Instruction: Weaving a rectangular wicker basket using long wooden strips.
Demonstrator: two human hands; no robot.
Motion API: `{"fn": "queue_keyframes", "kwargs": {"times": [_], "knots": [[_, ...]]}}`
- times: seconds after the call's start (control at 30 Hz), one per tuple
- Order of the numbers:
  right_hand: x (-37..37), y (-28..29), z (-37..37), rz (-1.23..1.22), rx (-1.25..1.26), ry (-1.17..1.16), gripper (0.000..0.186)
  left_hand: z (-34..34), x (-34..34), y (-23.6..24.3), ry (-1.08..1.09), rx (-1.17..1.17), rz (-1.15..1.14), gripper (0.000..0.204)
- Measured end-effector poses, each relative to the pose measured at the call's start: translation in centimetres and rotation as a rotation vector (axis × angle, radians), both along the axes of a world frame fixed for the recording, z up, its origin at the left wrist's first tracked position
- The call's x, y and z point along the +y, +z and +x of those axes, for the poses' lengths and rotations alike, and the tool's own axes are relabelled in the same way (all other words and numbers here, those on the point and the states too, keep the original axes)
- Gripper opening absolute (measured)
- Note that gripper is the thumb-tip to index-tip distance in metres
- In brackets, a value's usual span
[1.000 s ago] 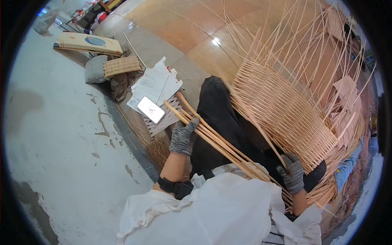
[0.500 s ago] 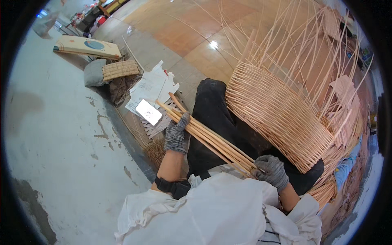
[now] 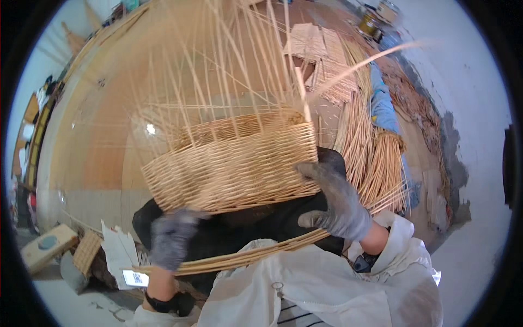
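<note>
A partly woven wicker basket [image 3: 234, 169] rests on my dark-covered lap, with long upright canes [image 3: 218, 65] rising from its walls. My left hand [image 3: 174, 237], in a grey glove, is at the basket's lower left edge; motion smears its fingers, so its grip is unclear. At the basket's right end my gloved right hand [image 3: 338, 204] has thumb and fingers spread, fingertips by the wall, perhaps touching it. A few loose canes [image 3: 245, 257] lie across my lap below both hands. One thicker cane [image 3: 359, 66] sticks out toward the upper right from the basket's corner.
Bundles of canes [image 3: 376, 169] lie on the floor at the right, beside blue cloth [image 3: 379, 95]. Flat woven pieces [image 3: 321, 54] are beyond them. At the lower left are a lit phone [image 3: 135, 278], white paper [image 3: 120, 248] and a box [image 3: 49, 248]. A wall stands at the right.
The view has swung right. The basket has turned and now sits squarely before me. The bunch of canes both hands held now lies across my lap, and my right hand has opened.
</note>
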State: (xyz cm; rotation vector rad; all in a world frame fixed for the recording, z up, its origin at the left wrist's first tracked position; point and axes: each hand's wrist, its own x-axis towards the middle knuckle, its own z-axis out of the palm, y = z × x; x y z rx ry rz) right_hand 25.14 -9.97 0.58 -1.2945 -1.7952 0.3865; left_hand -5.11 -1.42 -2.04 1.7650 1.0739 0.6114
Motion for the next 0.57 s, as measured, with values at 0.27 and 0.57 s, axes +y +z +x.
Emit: {"fn": "queue_keyframes", "kwargs": {"times": [0.27,0.57], "knots": [[-0.9,-4.3,7.3,-0.516,1.008,0.291,0.017,13.9,3.4,-2.0,-0.647,0.017,-0.453,0.021],[6.2,-5.8,15.3,-0.236,1.13,-0.451,0.02,19.3,9.1,-7.3,-0.03,0.56,0.409,0.047]]}}
